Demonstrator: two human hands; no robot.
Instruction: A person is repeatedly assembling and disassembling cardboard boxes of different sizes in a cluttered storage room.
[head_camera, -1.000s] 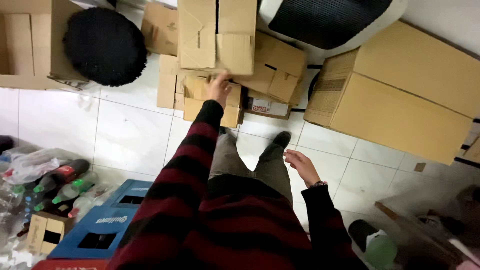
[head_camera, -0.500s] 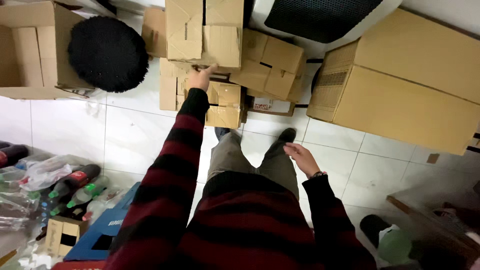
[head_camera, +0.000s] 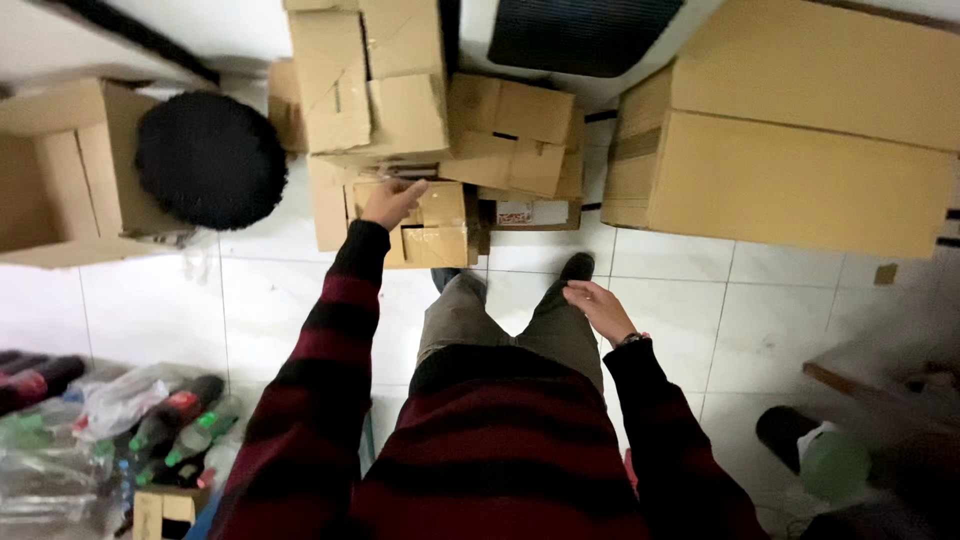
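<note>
Stacked cardboard boxes (head_camera: 400, 120) block twelve o'clock; a large carton (head_camera: 800, 170) walls off two; a black round cushion (head_camera: 210, 160) sits at ten; bare floor tiles (head_camera: 170, 310) lie open at nine

Small brown cardboard box (head_camera: 428, 228): closed, flaps taped, creased and dented on its top face. It rests on the white tiled floor (head_camera: 160, 300) at the base of a stack, under a larger open-flapped carton (head_camera: 365, 80), with another folded carton (head_camera: 515, 135) touching its right side.
</note>
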